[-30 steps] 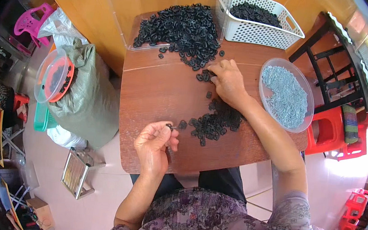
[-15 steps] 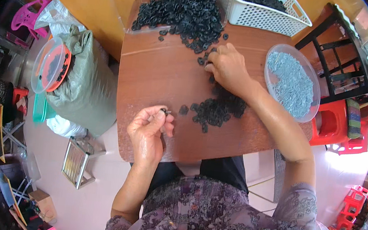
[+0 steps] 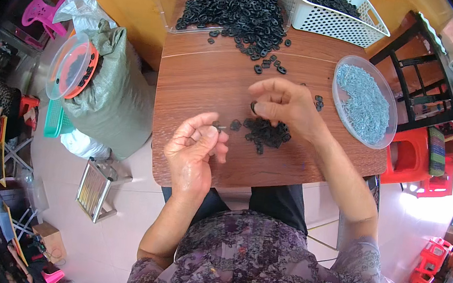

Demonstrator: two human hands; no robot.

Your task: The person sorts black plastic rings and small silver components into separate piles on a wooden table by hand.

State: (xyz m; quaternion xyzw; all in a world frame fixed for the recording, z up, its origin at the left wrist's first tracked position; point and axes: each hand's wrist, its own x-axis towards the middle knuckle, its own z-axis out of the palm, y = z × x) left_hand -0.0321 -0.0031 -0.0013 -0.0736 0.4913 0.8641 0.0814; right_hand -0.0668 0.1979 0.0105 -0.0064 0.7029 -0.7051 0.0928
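Note:
My left hand [image 3: 195, 149] is over the near left part of the brown table [image 3: 199, 82]. Between its thumb and forefinger it pinches a small metal screw [image 3: 222, 127] with a black piece at its end. My right hand [image 3: 292, 107] hangs over the middle of the table, thumb and fingertips closed on a small black plastic part [image 3: 254, 107]. Just below it lies a small heap of black parts [image 3: 263, 137], partly hidden by this hand. A large pile of similar black parts [image 3: 235, 14] covers the far left of the table.
A clear round tub of silvery screws [image 3: 365, 104] stands at the right edge. At the back is a white perforated basket [image 3: 335, 22] of black parts. Several loose parts [image 3: 272, 63] lie mid-table. Left of the table stands a full grey-green sack [image 3: 120, 96]; red stools [image 3: 408, 154] are at right.
My right hand has come back from the far parts toward me, now with a black part in its fingertips. Several parts near the small heap have shifted. My left hand keeps its pinch.

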